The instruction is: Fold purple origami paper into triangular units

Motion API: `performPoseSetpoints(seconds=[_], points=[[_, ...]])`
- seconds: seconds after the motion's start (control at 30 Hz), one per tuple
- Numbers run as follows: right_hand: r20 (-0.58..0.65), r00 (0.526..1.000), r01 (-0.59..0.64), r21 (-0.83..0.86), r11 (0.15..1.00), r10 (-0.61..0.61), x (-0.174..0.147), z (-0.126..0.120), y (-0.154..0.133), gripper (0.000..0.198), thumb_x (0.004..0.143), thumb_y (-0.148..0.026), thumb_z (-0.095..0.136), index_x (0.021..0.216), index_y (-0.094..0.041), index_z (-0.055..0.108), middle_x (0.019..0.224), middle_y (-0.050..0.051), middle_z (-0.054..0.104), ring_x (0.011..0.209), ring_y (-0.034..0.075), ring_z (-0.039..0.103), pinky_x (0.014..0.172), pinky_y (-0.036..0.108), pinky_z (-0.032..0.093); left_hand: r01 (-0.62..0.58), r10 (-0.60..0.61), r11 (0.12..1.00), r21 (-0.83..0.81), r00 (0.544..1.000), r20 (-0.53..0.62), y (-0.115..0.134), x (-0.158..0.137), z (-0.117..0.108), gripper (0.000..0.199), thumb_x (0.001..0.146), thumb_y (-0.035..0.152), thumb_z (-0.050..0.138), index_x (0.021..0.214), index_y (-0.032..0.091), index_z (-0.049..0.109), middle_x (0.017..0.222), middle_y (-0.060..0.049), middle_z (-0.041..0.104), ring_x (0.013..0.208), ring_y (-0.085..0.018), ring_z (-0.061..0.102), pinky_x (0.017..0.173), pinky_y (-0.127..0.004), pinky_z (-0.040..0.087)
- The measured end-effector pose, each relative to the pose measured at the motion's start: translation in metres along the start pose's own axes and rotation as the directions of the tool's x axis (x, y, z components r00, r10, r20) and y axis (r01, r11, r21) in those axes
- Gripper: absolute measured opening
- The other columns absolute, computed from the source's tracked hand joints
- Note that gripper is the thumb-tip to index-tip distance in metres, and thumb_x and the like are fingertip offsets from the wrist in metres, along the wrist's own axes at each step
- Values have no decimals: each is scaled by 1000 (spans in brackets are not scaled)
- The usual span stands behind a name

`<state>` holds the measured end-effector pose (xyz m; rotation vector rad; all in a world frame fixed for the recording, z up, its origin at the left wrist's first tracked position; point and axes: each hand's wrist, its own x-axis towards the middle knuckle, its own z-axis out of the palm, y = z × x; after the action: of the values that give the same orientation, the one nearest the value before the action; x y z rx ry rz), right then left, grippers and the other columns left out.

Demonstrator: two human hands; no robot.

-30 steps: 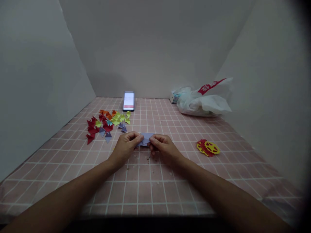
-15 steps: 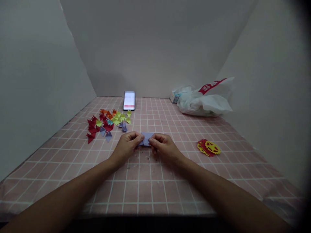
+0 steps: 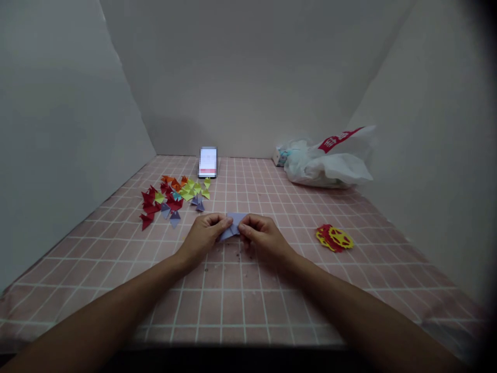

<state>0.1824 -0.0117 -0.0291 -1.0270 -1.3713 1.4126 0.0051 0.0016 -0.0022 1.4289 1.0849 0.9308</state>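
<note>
1. Since the frame half a second ago, the lilac paper (image 3: pixel 236 219) has shifted a little between the fingers, its lower left part now angling down toward the person; both hands have barely moved.
2. The left hand (image 3: pixel 205 233) pinches the paper's left side, thumb on top, the grip narrow.
3. The right hand (image 3: pixel 264 233) pinches the opposite side just as tightly; its other fingers curl underneath, partly hidden.
4. That paper sits between the two sets of fingertips, over the near middle of the checked tablecloth (image 3: pixel 233 311). Whether it touches the cloth, I cannot tell.
5. Folding looks partly done: layers and a slanting edge show, but none of the sharp points on the pieces lying to the left. Some shaping appears left; how many folds, the view does not show.
6. Beyond the left hand lie many pointed paper pieces that look finished: red (image 3: pixel 146 220), orange (image 3: pixel 176 185), yellow-green (image 3: pixel 187 193) and lilac (image 3: pixel 175 217).
7. Farther out are a lit phone (image 3: pixel 207 162), red-and-yellow cut-outs (image 3: pixel 340 238) and a white plastic bag (image 3: pixel 322 170).
</note>
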Motion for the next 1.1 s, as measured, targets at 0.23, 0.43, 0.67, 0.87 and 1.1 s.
performPoseSetpoints(seconds=[0.23,0.43,0.67,0.87,1.1], points=[[-62,997,49,71,996,-45,3,-3,-7,32,85,-47,63,72,-18,56,63,-3,58,45,8,51,44,22,40,85,-73,989,-119,992,99,-6,1,1,31,75,45,69,71,16,57,58,4,53,48,-8,42,46,-20,29],[-31,999,16,59,998,-14,3,-1,-3,28,83,-41,67,69,-19,55,56,-4,55,44,8,49,44,22,38,98,-90,988,-115,993,77,-5,1,1,32,76,45,68,67,17,56,58,3,55,47,-8,43,45,-21,30],[-11,996,86,13,996,-86,2,-3,-4,39,93,-50,54,69,-18,58,60,-2,56,47,10,51,45,23,40,109,-98,984,-141,991,87,-4,1,1,31,74,44,70,67,16,58,57,4,54,48,-7,43,48,-21,29],[38,995,87,36,996,-88,0,-2,-4,44,90,-57,57,71,-18,59,62,-2,56,46,10,52,44,23,41,152,-141,961,-231,988,64,-5,2,1,36,70,46,76,65,15,58,58,3,54,50,-7,43,50,-20,31],[86,992,83,136,987,-95,-1,1,-5,39,91,-52,59,75,-17,62,67,0,62,49,9,56,48,22,45,261,-221,889,-376,964,146,-4,0,3,39,66,45,82,68,14,58,60,3,54,51,-5,42,48,-18,29]])
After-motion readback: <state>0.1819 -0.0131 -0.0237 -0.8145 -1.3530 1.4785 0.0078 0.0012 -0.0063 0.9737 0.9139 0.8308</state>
